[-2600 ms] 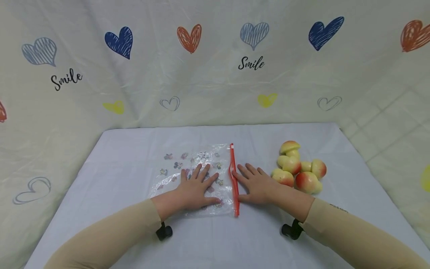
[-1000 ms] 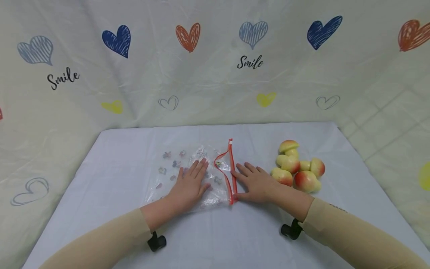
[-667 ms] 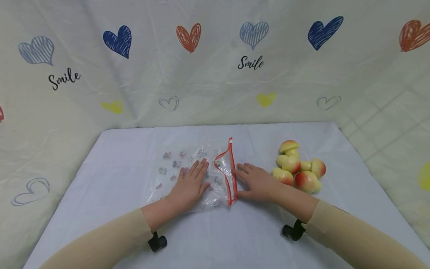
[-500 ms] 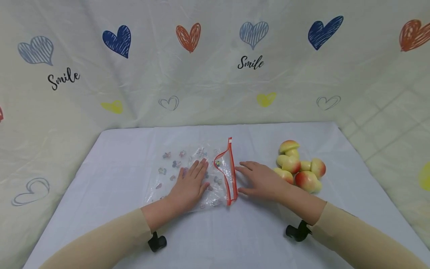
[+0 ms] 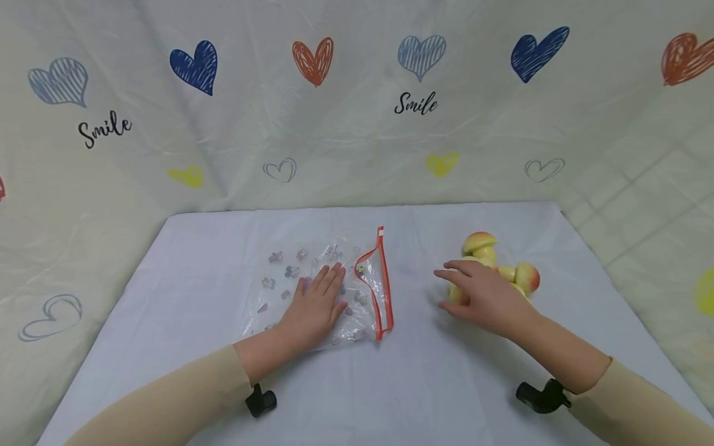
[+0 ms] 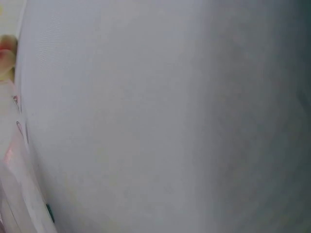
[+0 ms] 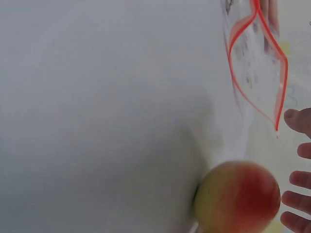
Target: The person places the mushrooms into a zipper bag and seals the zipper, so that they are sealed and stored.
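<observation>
A clear zip bag [image 5: 361, 313] printed with small cartoon figures lies flat on the white-covered table. Its red zip edge [image 5: 387, 285] faces right and gapes apart, as the right wrist view also shows. My left hand [image 5: 313, 310] rests flat on the bag, fingers straight. To the right is a cluster of yellow, red-tinged toy mushrooms [image 5: 480, 244]. Over them hovers my right hand [image 5: 488, 298], fingers spread and slightly bent, holding nothing and hiding several of them. In the right wrist view, one rounded mushroom cap [image 7: 237, 198] sits close by the fingertips [image 7: 296, 199].
A white cloth [image 5: 212, 260] covers the table. Behind it hangs a pale backdrop [image 5: 357, 130] with printed hearts and "Smile" lettering. Black wrist cameras are strapped under both forearms, the left camera [image 5: 261, 401] and the right camera [image 5: 543, 396].
The left hand slid back slightly and the bag's red edge parted into a loop. My right hand then left that edge and moved right, over the mushrooms.
</observation>
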Demonstrator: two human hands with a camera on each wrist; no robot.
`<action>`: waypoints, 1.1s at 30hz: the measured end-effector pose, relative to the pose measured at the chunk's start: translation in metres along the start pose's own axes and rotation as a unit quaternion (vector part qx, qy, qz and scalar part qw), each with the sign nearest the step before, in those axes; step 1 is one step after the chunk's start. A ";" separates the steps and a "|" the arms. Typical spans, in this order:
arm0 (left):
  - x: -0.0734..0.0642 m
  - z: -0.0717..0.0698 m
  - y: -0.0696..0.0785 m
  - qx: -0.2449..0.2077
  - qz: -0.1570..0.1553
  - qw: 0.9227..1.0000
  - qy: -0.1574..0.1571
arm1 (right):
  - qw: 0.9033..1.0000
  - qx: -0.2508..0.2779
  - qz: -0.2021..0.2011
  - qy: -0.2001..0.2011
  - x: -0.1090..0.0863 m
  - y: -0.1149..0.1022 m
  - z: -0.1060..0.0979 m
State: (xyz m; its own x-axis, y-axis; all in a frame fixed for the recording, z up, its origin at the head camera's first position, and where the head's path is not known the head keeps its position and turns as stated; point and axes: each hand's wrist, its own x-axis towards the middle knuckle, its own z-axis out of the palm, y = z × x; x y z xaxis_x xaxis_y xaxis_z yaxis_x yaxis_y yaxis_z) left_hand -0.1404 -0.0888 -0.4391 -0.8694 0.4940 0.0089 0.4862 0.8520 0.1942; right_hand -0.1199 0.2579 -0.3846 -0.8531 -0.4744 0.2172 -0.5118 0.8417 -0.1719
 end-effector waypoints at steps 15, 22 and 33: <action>-0.002 0.000 -0.001 0.003 -0.005 1.000 -0.009 | 0.999 -0.046 0.001 -0.003 -0.030 0.020 -0.009; -0.002 0.001 -0.001 0.001 -0.003 1.000 -0.008 | 0.997 -0.071 -0.010 -0.013 -0.028 0.019 -0.002; 0.000 0.003 -0.002 0.004 -0.009 1.000 -0.012 | 0.992 -0.116 -0.048 -0.002 -0.025 0.018 0.005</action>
State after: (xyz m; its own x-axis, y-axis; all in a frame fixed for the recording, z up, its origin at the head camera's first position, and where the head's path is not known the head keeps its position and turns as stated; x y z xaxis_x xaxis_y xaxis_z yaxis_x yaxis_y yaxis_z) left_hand -0.1412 -0.0898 -0.4428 -0.8756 0.4826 -0.0175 0.4715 0.8621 0.1858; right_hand -0.1076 0.2835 -0.3977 -0.8025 -0.5554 0.2180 -0.5538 0.8293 0.0745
